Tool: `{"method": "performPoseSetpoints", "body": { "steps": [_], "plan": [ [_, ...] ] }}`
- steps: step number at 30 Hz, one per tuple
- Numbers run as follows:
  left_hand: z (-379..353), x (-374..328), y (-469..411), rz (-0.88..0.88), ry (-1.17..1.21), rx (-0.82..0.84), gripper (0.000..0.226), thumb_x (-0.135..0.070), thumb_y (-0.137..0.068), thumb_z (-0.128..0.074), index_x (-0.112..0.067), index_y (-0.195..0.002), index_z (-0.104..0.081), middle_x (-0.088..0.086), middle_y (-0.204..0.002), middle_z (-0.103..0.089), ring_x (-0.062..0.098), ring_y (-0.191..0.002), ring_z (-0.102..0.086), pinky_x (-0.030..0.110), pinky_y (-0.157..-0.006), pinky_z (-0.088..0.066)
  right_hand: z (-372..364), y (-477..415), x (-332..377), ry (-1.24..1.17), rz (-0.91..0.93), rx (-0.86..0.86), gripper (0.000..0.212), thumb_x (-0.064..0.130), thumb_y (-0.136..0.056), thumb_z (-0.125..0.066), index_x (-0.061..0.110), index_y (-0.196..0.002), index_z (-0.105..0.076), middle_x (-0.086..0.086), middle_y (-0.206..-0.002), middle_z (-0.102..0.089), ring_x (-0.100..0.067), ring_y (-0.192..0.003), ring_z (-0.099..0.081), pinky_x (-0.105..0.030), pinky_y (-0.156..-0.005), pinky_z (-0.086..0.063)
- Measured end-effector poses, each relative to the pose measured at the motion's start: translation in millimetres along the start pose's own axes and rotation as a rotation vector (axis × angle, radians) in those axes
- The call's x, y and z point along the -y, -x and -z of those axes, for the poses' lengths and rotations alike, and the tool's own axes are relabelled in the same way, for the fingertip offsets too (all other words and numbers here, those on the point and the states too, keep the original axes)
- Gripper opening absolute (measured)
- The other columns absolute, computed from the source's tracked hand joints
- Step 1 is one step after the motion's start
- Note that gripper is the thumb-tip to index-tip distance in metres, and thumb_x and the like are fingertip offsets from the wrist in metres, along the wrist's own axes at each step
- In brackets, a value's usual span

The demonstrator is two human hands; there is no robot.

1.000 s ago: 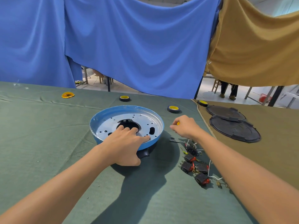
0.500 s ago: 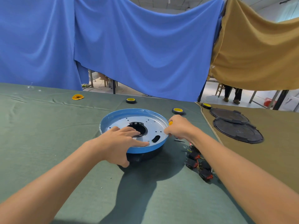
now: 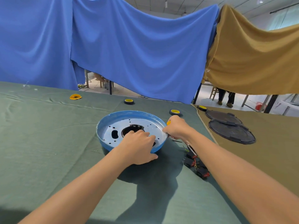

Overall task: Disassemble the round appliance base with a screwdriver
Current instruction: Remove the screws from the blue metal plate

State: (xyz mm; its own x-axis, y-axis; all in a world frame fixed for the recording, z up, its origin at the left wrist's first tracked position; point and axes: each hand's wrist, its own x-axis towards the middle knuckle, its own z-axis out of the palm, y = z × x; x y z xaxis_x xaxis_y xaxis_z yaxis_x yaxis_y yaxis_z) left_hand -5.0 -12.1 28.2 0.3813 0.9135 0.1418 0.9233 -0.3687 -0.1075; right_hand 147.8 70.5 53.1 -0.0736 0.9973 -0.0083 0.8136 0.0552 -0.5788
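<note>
Green cloth covers the table (image 3: pixel 48 135), with blue and ochre drapes hung behind. Near its middle sits the round appliance base (image 3: pixel 111 117), a blue bowl with a perforated metal plate inside. Your left hand (image 3: pixel 139 146) grips its near rim, fingers on the plate, thumb against the outer wall. Your right hand (image 3: pixel 178 128) is curled round the screwdriver (image 3: pixel 168 122), only its yellow handle end showing, at the base's right rim. Black switches (image 3: pixel 194 160) lie beside your right forearm.

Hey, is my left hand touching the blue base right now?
Touching. The head view shows the left hand draped over the near rim of the blue base, fingers on the metal plate inside, thumb against the outer wall.
</note>
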Motion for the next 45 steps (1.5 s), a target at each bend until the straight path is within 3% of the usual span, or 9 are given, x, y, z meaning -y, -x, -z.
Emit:
{"method": "performPoseSetpoints", "body": {
  "steps": [9,16,21,25,33,36,38,41,45],
  "plan": [
    [15,-1,8,0.106,0.051,0.043,0.078,-0.088,-0.075,-0.034,-0.02,-0.105,-0.059,-0.005,-0.082,-0.058,0.016,-0.072,-0.053,0.029,-0.053,-0.03,20,3,1,0.054,-0.098,0.328,0.024,0.017,-0.084,-0.056,-0.006,-0.089,-0.058,-0.015,-0.064,-0.07,-0.014,-0.038,-0.034,-0.02,-0.037,-0.023],
    [8,-25,-1,0.036,0.124,-0.057,0.025,-0.041,-0.097,-0.046,-0.018,-0.094,-0.054,0.009,-0.099,-0.062,0.03,-0.081,-0.053,0.033,-0.063,-0.032,-3,-2,2,0.009,-0.037,0.028,0.018,0.002,-0.076,-0.051,0.007,-0.059,-0.047,-0.011,-0.051,-0.053,-0.02,-0.042,-0.038,-0.02,-0.041,-0.03],
    [28,8,1,0.025,0.234,0.246,0.011,-0.023,-0.086,-0.062,-0.02,-0.081,-0.053,0.007,-0.09,-0.052,0.027,-0.079,-0.046,0.035,-0.073,-0.04,12,7,-2,-0.013,-0.047,0.29,0.013,0.01,-0.075,-0.055,-0.002,-0.076,-0.058,-0.015,-0.065,-0.071,-0.012,-0.036,-0.039,-0.018,-0.038,-0.024],
    [44,21,6,0.021,0.173,0.389,0.03,-0.018,-0.09,-0.065,-0.018,-0.12,-0.065,0.001,-0.125,-0.051,0.028,-0.104,-0.051,0.037,-0.095,-0.044,23,14,-9,-0.033,-0.051,0.406,0.029,0.029,-0.091,-0.059,0.003,-0.079,-0.059,-0.009,-0.066,-0.071,-0.013,-0.043,-0.043,-0.02,-0.038,-0.03],
    [23,-1,-20,0.21,0.306,0.091,0.064,-0.071,-0.086,-0.046,-0.015,-0.109,-0.066,0.005,-0.107,-0.068,0.028,-0.098,-0.061,0.042,-0.088,-0.05,57,12,11,-0.544,0.21,0.072,0.025,0.024,-0.094,-0.061,-0.001,-0.093,-0.06,-0.011,-0.075,-0.056,-0.018,-0.063,-0.064,-0.033,-0.067,-0.057],
    [6,1,-20,0.241,0.302,0.023,0.063,-0.079,-0.084,-0.033,-0.02,-0.079,-0.053,-0.002,-0.084,-0.059,0.026,-0.087,-0.056,0.039,-0.076,-0.044,57,6,20,-0.418,0.323,-0.155,0.04,0.036,-0.092,-0.062,-0.004,-0.086,-0.06,-0.009,-0.066,-0.059,-0.024,-0.068,-0.069,-0.044,-0.076,-0.058],
    [-1,4,-18,0.221,0.283,0.038,0.06,-0.082,-0.082,-0.027,-0.024,-0.068,-0.037,-0.009,-0.074,-0.044,0.023,-0.085,-0.049,0.04,-0.075,-0.038,55,3,23,-0.256,0.406,-0.324,0.045,0.041,-0.092,-0.06,-0.003,-0.08,-0.059,-0.006,-0.062,-0.058,-0.025,-0.066,-0.061,-0.031,-0.07,-0.053],
    [-5,8,-18,0.193,0.244,0.075,0.068,-0.083,-0.081,-0.024,-0.024,-0.09,-0.056,-0.007,-0.087,-0.052,0.022,-0.094,-0.051,0.04,-0.078,-0.037,49,2,26,-0.159,0.509,-0.473,0.039,0.038,-0.093,-0.058,0.003,-0.076,-0.055,-0.001,-0.06,-0.055,-0.011,-0.057,-0.052,-0.013,-0.055,-0.038],
    [-7,16,-19,0.194,0.358,0.095,0.08,-0.082,-0.081,-0.033,-0.023,-0.132,-0.053,-0.001,-0.124,-0.059,0.022,-0.111,-0.05,0.04,-0.088,-0.043,38,1,24,-0.197,0.604,-0.437,0.034,0.034,-0.096,-0.054,0.004,-0.08,-0.052,-0.013,-0.068,-0.066,-0.027,-0.068,-0.062,-0.037,-0.069,-0.048]
  ]
}}
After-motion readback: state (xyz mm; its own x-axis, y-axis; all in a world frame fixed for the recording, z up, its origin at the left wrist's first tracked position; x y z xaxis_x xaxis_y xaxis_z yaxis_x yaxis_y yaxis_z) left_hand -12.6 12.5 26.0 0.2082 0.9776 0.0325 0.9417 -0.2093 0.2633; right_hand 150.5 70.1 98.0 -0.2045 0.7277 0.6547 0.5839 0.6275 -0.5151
